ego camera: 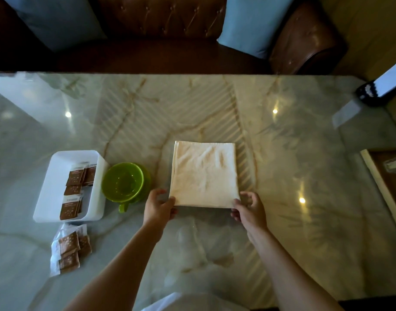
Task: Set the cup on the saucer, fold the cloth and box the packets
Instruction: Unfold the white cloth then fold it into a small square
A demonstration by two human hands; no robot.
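A cream cloth (205, 173), folded into a neat square of several layers, lies flat in the middle of the marble table (293, 153). My left hand (160, 207) pinches its near left corner and my right hand (249, 208) pinches its near right corner. Left of the cloth a green cup (123, 181) stands on a green saucer (147, 176), its handle pointing toward me. Further left a white box (57, 176) holds several brown packets (74, 189). More brown packets (69, 249) lie loose on the table in front of the box.
A brown leather sofa (161, 23) with blue cushions (251, 23) runs along the table's far edge. A phone on a stand (379, 88) sits at the far right corner. A wooden tray (385, 187) lies at the right edge.
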